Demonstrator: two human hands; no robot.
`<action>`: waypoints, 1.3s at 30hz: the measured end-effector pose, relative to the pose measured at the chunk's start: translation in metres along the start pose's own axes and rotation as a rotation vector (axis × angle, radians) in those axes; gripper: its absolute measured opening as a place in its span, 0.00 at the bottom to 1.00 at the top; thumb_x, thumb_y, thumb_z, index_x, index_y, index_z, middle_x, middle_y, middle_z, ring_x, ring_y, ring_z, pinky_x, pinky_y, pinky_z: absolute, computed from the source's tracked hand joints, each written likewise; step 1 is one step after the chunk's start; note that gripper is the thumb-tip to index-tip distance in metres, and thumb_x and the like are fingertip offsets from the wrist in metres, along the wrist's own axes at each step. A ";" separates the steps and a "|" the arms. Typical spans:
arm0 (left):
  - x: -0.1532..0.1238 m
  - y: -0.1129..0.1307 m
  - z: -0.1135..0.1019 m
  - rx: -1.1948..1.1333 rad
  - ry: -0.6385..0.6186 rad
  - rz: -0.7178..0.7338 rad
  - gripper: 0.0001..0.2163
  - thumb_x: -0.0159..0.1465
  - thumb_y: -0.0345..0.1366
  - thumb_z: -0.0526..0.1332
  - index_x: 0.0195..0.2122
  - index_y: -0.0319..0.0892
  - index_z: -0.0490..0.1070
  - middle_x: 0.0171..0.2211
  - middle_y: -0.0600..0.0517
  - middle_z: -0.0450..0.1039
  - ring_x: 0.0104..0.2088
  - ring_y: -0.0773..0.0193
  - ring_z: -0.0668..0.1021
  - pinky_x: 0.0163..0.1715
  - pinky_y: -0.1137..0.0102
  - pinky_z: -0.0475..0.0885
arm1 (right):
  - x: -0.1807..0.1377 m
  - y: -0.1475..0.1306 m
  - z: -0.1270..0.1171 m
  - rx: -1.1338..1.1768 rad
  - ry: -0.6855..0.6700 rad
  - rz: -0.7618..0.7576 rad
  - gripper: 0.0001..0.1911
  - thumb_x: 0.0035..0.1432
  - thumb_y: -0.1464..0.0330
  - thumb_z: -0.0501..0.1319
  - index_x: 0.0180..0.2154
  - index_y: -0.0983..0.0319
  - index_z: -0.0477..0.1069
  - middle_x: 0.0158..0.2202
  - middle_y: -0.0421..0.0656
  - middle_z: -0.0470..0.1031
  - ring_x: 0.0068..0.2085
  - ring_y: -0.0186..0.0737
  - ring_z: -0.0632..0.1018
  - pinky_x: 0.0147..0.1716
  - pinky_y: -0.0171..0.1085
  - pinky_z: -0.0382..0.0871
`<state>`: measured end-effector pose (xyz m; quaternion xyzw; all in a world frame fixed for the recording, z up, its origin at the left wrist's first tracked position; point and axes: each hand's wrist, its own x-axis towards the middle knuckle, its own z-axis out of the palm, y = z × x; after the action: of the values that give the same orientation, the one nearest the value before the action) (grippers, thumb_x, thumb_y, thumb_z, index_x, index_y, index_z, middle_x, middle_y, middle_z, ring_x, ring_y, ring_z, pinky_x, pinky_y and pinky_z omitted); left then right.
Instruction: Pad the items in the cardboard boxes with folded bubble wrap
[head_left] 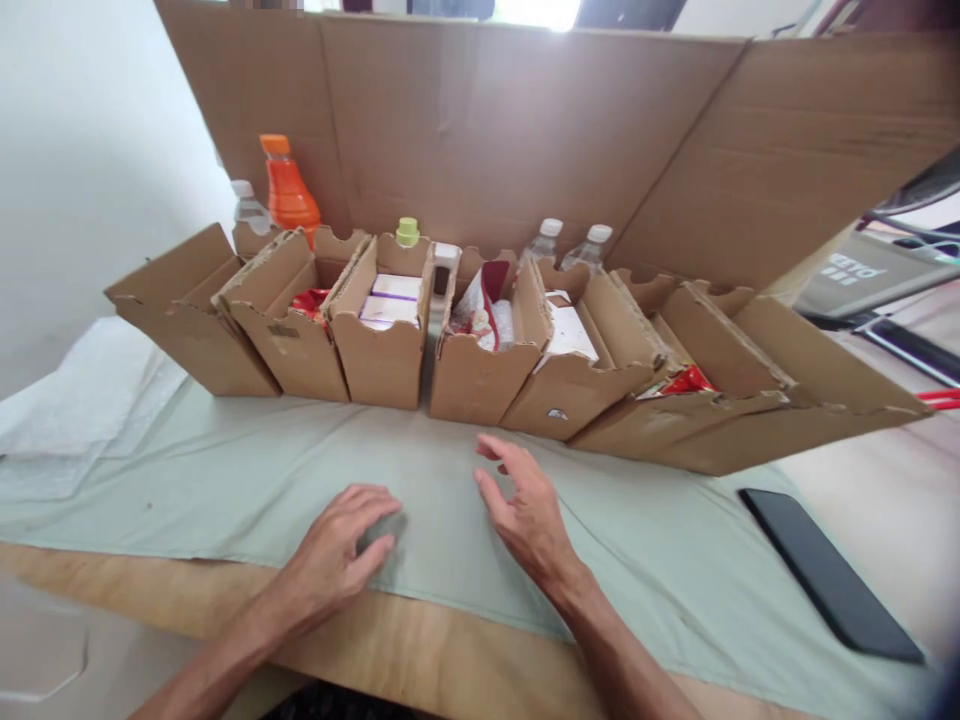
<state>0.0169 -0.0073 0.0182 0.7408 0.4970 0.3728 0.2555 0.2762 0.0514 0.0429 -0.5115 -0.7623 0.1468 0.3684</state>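
Observation:
My left hand (349,540) hovers over or rests on the green cloth (247,480), fingers apart and holding nothing. Farther right, my right hand (525,505) is also open, its thumb apart from the curved fingers. Beyond both hands stands a row of open-topped cardboard bins (379,365). Nearest my right hand is a bin (480,385) holding a white and dark red packet (480,310) and clear plastic wrap. To its left, white boxes with purple edges (390,310) fill another bin. A white box (570,335) leans in the bin to its right.
Behind the bins rise a tall cardboard panel (480,130), an orange bottle (291,195) and clear bottles (544,242). Red packets (686,382) show in two bins. A black phone-like slab (829,570) lies at right; whitish wrap sheets (82,410) lie at left. The table edge (420,640) is nearest me.

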 end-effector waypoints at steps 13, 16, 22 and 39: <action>-0.035 -0.003 -0.006 -0.062 0.338 0.108 0.12 0.66 0.27 0.61 0.48 0.46 0.78 0.43 0.46 0.83 0.43 0.56 0.85 0.42 0.64 0.82 | 0.159 -0.124 0.023 -0.402 -0.160 0.020 0.17 0.66 0.72 0.56 0.54 0.61 0.74 0.32 0.44 0.81 0.34 0.46 0.80 0.37 0.39 0.66; -0.041 -0.007 -0.005 -0.039 0.481 -0.001 0.14 0.67 0.29 0.60 0.52 0.46 0.76 0.50 0.44 0.81 0.51 0.53 0.83 0.50 0.58 0.80 | 0.141 -0.127 0.026 -0.431 -0.133 0.024 0.10 0.68 0.71 0.55 0.44 0.61 0.75 0.31 0.44 0.81 0.32 0.45 0.79 0.34 0.37 0.63; -0.056 -0.017 -0.009 -0.140 0.640 -0.287 0.22 0.69 0.37 0.60 0.64 0.46 0.67 0.62 0.42 0.71 0.57 0.50 0.77 0.59 0.51 0.74 | 0.039 -0.135 -0.018 -0.251 -0.034 -0.211 0.09 0.70 0.69 0.55 0.38 0.59 0.74 0.25 0.38 0.77 0.25 0.35 0.77 0.28 0.33 0.63; -0.050 0.033 0.005 -0.462 0.292 -0.259 0.30 0.66 0.37 0.64 0.69 0.47 0.59 0.66 0.43 0.68 0.69 0.46 0.68 0.69 0.53 0.64 | -0.132 -0.021 -0.064 0.088 0.037 0.245 0.32 0.59 0.45 0.67 0.55 0.60 0.76 0.53 0.55 0.82 0.53 0.60 0.83 0.45 0.50 0.81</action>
<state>0.0277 -0.0655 0.0249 0.5319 0.5210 0.5429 0.3884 0.3347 -0.0851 0.0451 -0.5869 -0.6799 0.2146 0.3838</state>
